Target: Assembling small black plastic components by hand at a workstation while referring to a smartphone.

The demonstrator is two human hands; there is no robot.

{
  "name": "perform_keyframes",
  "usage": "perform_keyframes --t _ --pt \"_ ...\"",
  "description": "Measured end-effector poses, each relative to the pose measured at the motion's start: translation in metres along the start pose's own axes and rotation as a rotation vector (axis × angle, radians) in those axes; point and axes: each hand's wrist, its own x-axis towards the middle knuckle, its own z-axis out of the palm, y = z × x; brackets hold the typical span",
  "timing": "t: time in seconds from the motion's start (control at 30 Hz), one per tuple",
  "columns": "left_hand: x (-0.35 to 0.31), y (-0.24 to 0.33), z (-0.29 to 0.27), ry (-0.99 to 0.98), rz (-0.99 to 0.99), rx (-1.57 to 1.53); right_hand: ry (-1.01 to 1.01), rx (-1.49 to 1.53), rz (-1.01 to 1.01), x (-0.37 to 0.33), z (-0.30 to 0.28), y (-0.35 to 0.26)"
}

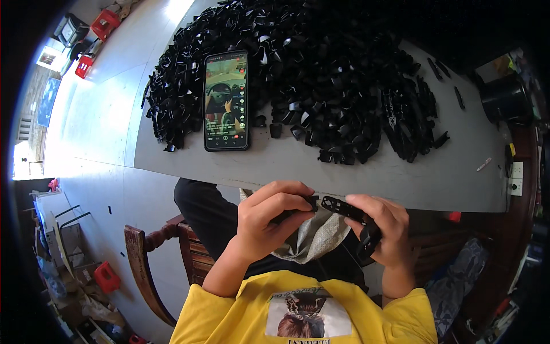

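Note:
Above my lap, just off the near table edge, my left hand (266,218) pinches a small black plastic piece (313,202) between thumb and fingers; most of it is hidden by them. A narrow gap away, my right hand (387,223) grips a long black plastic part (342,208) with holes along it, its perforated end directed at the left hand. A curved black section (369,239) hangs below the right fingers; whether it belongs to the same part I cannot tell. On the table beyond lies a big heap of glossy black plastic pieces (338,114).
A phone (227,141) playing a video lies against the heap on the grey table (275,166). Longer black parts (409,126) are piled at the heap's right. A black container (504,98) stands far right. Whitish woven sacking (312,243) covers my lap; a wooden chair (137,258) is left.

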Motion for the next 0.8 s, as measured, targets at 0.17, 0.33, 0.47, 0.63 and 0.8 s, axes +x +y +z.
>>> perform_keyframes --t 0.17,0.33,0.47,0.63,0.8 --pt "0.000 0.002 -0.001 -0.013 0.000 -0.027 -0.094 -0.019 -0.016 0.003 -0.005 -0.002" --pt "-0.001 0.003 -0.003 -0.077 0.050 -0.012 -0.134 -0.073 -0.089 0.000 -0.005 0.005" --pt "-0.002 0.003 -0.004 -0.105 0.036 -0.003 -0.172 -0.093 -0.079 0.001 -0.004 0.004" --pt "-0.006 0.014 0.018 -0.063 -0.231 -0.719 -0.272 -0.038 -0.242 -0.018 0.018 0.006" --pt "-0.005 0.022 0.028 -0.310 -0.052 -0.714 -0.251 0.094 -0.163 -0.039 0.035 0.007"
